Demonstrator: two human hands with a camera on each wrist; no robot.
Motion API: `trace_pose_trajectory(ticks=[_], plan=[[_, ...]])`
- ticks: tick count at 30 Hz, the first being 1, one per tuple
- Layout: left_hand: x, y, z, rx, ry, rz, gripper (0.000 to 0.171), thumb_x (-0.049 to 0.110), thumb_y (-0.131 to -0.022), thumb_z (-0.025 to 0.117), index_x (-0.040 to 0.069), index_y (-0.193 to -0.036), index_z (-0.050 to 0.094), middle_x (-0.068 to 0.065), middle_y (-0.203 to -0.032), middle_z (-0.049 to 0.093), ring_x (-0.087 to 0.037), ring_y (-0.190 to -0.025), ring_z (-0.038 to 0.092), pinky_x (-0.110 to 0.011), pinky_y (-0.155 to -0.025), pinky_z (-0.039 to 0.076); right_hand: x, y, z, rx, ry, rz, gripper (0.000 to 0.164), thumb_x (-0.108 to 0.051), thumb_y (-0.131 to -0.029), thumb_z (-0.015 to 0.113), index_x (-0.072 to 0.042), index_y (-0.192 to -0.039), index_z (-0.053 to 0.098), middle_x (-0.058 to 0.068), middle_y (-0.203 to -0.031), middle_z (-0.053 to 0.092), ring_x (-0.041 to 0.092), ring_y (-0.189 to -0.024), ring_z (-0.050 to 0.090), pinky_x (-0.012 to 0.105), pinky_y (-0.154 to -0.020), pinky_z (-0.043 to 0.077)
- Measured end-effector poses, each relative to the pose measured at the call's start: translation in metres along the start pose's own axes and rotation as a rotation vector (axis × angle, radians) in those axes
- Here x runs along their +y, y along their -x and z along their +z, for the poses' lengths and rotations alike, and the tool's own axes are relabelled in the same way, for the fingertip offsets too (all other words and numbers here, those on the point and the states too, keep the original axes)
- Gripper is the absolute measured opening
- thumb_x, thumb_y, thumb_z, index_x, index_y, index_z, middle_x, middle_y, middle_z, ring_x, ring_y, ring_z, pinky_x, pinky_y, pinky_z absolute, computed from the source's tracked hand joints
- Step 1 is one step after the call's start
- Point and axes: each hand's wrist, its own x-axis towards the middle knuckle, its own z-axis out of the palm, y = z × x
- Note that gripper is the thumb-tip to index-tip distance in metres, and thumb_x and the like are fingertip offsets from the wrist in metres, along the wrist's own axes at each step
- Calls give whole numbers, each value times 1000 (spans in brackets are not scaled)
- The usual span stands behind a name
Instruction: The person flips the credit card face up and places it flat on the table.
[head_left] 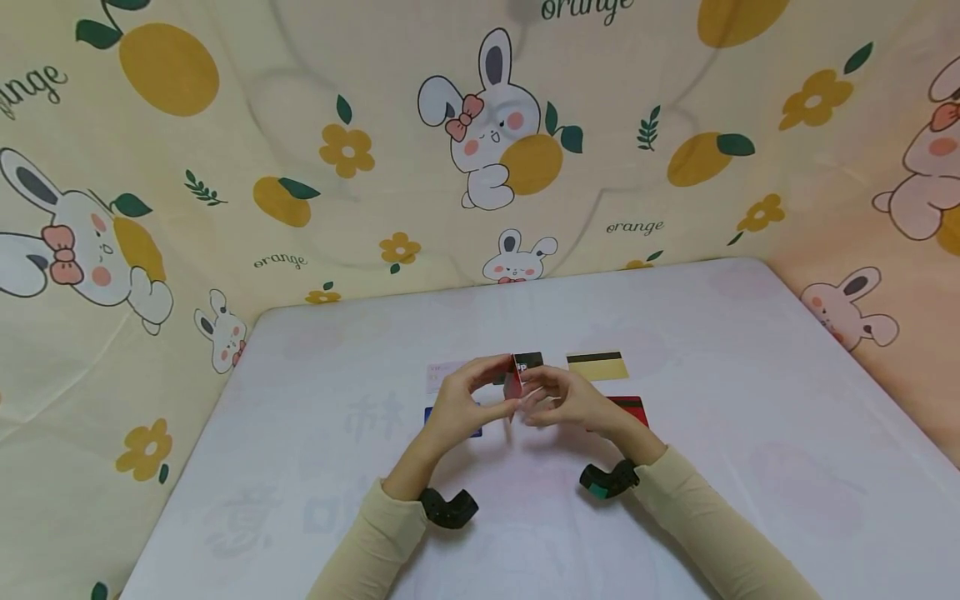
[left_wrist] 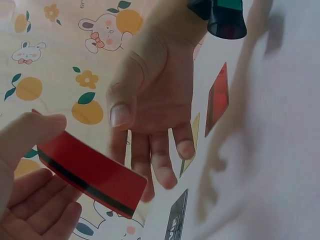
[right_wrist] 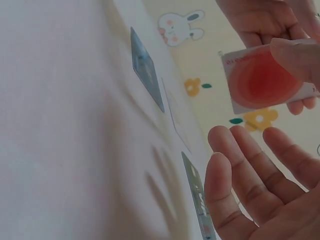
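My left hand [head_left: 459, 407] pinches a thin card [head_left: 513, 385] between thumb and fingers, holding it up above the table. In the left wrist view the card [left_wrist: 92, 170] has a glossy red face with a black stripe. Its other face, seen in the right wrist view, is pale with a large red circle [right_wrist: 260, 82] and small printing. My right hand [head_left: 570, 400] is beside the card, palm toward it, fingers spread and loosely bent. Nothing is gripped in the right hand [right_wrist: 270, 200]; its fingertips are close to the card.
Several cards lie on the white-covered table [head_left: 712, 500]: a pale pink one [head_left: 442, 377], a black one [head_left: 531, 360], a gold striped one [head_left: 597, 367], a red striped one [head_left: 632, 407] and a blue one [head_left: 429, 414] partly behind my left hand. A patterned cloth [head_left: 360, 75] hangs behind.
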Motion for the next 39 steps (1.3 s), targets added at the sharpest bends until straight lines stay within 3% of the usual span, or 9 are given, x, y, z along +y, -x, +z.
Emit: trace_pose_trajectory(ticks=[6,20,27,39], plan=[[0,0,0,-3,31,-16,58,6,-81,75,-3,-134,52,-21,-135,57,-32,-124,58,-41,-107,45,0,1,3,-21,-20,43,68,-9,-80,75,6,-137,42,31,-129,54,22,-104,63,25,-83,54],[1,0,0,5,89,-48,60,4,-80,75,-4,-135,50,-23,-136,54,-32,-127,56,-35,-108,43,3,0,6,-41,22,86,67,-10,-80,75,4,-137,43,24,-119,59,22,-99,64,27,-82,53],[2,0,0,-6,99,-53,61,4,-81,74,-4,-136,49,-23,-138,53,-33,-127,56,-37,-109,43,4,-1,8,-46,5,82,68,-10,-79,76,8,-136,42,35,-118,56,13,-94,64,25,-79,52],[6,1,2,12,110,-73,62,4,-80,75,0,-136,48,-19,-139,54,-31,-129,55,-34,-108,43,4,-1,6,-41,9,47,62,-6,-83,71,9,-135,41,37,-116,58,4,-85,66,24,-76,53]])
